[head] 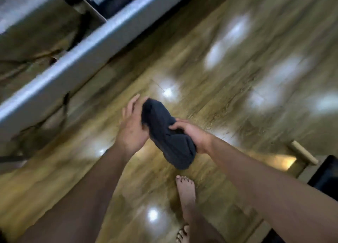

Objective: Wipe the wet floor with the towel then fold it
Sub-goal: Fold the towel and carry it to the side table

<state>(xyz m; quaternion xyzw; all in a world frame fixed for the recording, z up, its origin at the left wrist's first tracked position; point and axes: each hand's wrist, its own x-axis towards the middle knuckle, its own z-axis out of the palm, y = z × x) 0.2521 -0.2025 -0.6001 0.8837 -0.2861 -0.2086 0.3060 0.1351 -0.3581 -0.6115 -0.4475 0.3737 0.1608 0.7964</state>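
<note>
Above glossy floor [237, 100]: right hand [193, 135] fingers curled gripping dark towel [166, 131]; left hand [132, 125] fingers straight, cradling it.

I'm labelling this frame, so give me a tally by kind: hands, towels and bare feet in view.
Hands: 2, the left hand flat against the towel, the right hand gripping it.
Towels: 1, the dark towel, bunched and held above the floor.
Bare feet: 2, one foot in full view, another foot cut off at the bottom edge.
Total: 5.
</note>
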